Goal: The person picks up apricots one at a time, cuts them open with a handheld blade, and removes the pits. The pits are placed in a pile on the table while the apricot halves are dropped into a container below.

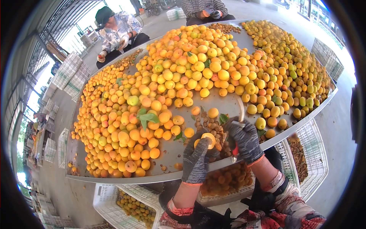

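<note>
My left hand (196,158), in a grey knit glove, is closed around an apricot (208,139) that looks cut open, its pale orange flesh facing up. To its right, my gloved right hand (246,142) is closed on a small tool with a red part (235,149) and shiny metal. A curved tan strip (241,108) shows just above this hand. Brown apricot pits (218,134) lie in a heap on the metal table (171,149) between and beyond my hands. Green leaves (223,118) and a loose apricot (213,113) are close by.
Large heaps of apricots (183,65) cover much of the table. Below the near edge stand a white crate (100,196) of apricots and another crate (313,152) with brown pieces. Two people sit across the table, one in a floral shirt (122,26). Stacked crates (72,72) stand left.
</note>
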Available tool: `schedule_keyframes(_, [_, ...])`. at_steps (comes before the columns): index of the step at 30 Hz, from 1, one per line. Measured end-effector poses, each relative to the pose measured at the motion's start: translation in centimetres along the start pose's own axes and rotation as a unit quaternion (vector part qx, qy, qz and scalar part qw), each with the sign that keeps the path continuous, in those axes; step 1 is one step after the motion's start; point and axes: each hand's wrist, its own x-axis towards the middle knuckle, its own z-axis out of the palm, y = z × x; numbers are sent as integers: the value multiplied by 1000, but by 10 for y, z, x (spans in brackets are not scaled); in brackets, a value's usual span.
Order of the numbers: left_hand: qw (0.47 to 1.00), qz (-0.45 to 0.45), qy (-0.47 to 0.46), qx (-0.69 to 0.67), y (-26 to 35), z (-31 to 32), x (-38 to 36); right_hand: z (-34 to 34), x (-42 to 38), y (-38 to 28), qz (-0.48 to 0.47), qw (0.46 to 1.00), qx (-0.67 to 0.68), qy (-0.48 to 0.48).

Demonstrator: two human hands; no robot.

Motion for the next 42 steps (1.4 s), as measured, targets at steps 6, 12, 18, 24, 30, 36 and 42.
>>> schedule_keyframes(6, [998,-60,-11,-33,-16,-11,8,30,4,-27,-210,964,-163,26])
schedule_keyframes(12, [996,-74,-21,-43,-23,-7,10,53,-4,-24,-224,969,-99,-14])
schedule_keyframes(18, [995,-84,-15,-57,-22,-5,10,48,-1,-13,-259,955,-139,-32])
schedule_keyframes(24, [981,38,-17,187,-30,-12,12,49,-1,1,-308,933,-185,35])
schedule_keyframes(30, [969,70,11,239,-34,-3,5,43,5,-1,-225,971,-61,49])
schedule_keyframes(36, [883,210,-38,419,-35,-15,12,37,19,-4,-112,993,14,34])
schedule_keyframes(42, [761,338,-108,543,-33,-30,23,33,35,-1,-57,997,-34,-45])
